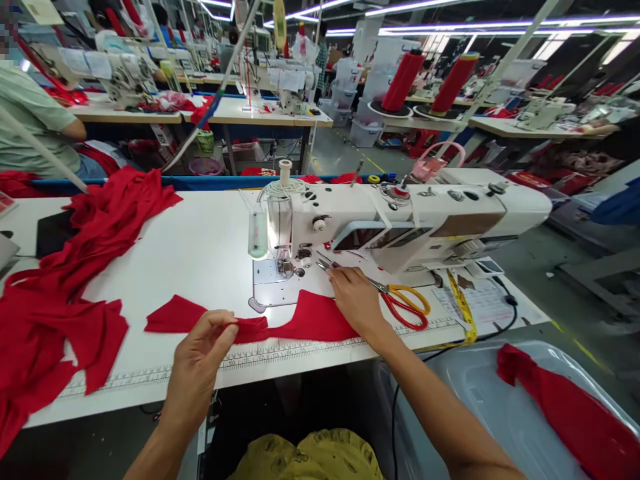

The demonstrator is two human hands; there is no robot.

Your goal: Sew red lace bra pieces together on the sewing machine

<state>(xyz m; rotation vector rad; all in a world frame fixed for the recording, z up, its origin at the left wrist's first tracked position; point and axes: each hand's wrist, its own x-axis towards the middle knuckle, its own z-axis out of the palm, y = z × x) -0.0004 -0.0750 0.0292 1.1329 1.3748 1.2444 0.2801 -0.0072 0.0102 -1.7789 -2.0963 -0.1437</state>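
My left hand (203,357) pinches a strip of red fabric (315,317) between thumb and fingertips, near a folded part of its edge. One end of the strip extends left of the hand, flat on the white table. Palm down, my right hand (359,303) lies over the strip's wider right end, fingers pointing toward the sewing machine (380,213). Scissors with orange and red handles (407,307) lie beside and partly beneath this hand. Metal tips show just past its fingertips; whether they belong to the scissors is hidden.
A heap of red fabric (95,247) covers the table's left side. Along the front edge runs a printed ruler (300,348). A yellow tape measure (463,307) hangs at right, above a plastic bin (460,380) with a red piece (570,407). A co-worker's sleeve (35,100) shows far left.
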